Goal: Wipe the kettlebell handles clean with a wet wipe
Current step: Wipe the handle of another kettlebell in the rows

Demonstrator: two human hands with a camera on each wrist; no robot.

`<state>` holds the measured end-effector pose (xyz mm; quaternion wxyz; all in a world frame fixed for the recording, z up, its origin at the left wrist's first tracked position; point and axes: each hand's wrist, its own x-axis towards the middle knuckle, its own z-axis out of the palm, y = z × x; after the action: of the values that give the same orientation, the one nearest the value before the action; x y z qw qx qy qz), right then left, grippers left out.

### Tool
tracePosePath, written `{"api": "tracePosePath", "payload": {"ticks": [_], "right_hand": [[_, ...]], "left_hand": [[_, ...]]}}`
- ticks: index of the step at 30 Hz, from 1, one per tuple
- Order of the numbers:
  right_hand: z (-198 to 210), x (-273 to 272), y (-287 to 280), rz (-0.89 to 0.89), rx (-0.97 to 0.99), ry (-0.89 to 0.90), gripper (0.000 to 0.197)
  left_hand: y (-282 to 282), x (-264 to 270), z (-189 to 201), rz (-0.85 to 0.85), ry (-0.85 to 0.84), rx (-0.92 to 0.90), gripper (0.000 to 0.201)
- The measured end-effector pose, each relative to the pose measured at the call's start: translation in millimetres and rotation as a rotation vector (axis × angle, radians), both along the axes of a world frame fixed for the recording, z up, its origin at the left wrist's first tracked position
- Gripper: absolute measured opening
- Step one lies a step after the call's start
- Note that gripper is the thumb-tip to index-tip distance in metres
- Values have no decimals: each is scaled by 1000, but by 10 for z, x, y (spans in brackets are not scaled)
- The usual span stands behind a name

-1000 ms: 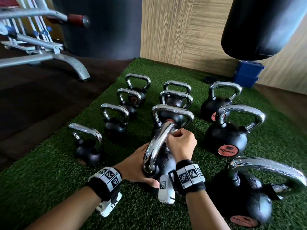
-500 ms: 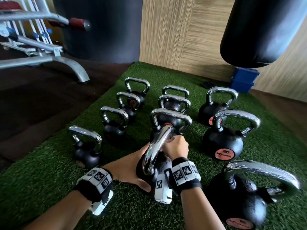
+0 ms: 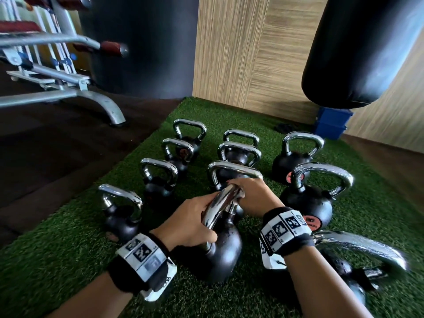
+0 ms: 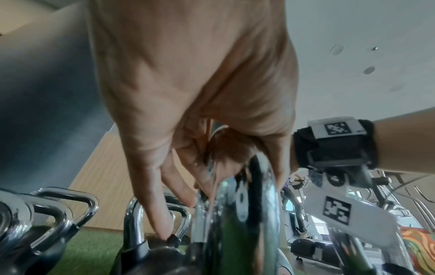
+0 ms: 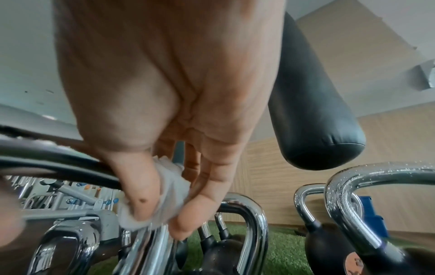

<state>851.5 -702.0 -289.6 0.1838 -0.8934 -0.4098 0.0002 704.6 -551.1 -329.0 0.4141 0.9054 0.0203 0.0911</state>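
Nearest kettlebell (image 3: pixel 223 246) sits tilted on the green turf (image 3: pixel 57 260), in front of the other kettlebells. Left hand (image 3: pixel 190 222) grips the near side of its chrome handle (image 3: pixel 219 206), fingers curled round the bar. Right hand (image 3: pixel 254 195) pinches a white wet wipe (image 5: pixel 164 193) between thumb and fingertips, pressed against the far top of the same handle. Punching bag (image 3: pixel 364 49) hangs at upper right
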Motion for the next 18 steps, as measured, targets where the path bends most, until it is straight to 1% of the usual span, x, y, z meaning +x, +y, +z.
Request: {"api": "tracePosePath", "payload": {"ticks": [1, 3, 4, 6, 8, 10, 13, 18], "right_hand": [[17, -21, -30, -13, -20, 2, 26], [48, -68, -125, -50, -58, 5, 31], [58, -104, -177, -72, -66, 10, 30], [66, -207, -289, -114, -66, 19, 18], [52, -333, -395, -151, -55, 28, 13], [6, -470, -474, -191, -25, 46, 13], [-71, -646, -511, -251, 20, 49, 15], [-109, -770, -495, -308, 110, 47, 15]], "left_hand": [[57, 17, 49, -24, 39, 40, 97], [207, 86, 164, -76, 133, 133, 99], [289, 134, 231, -107, 186, 216, 100], [419, 272, 361, -198, 255, 417, 102], [492, 421, 488, -285, 293, 529, 101], [530, 554, 590, -346, 324, 582, 97], [525, 676, 649, -417, 313, 667, 85], [504, 628, 610, -357, 291, 732, 80]]}}
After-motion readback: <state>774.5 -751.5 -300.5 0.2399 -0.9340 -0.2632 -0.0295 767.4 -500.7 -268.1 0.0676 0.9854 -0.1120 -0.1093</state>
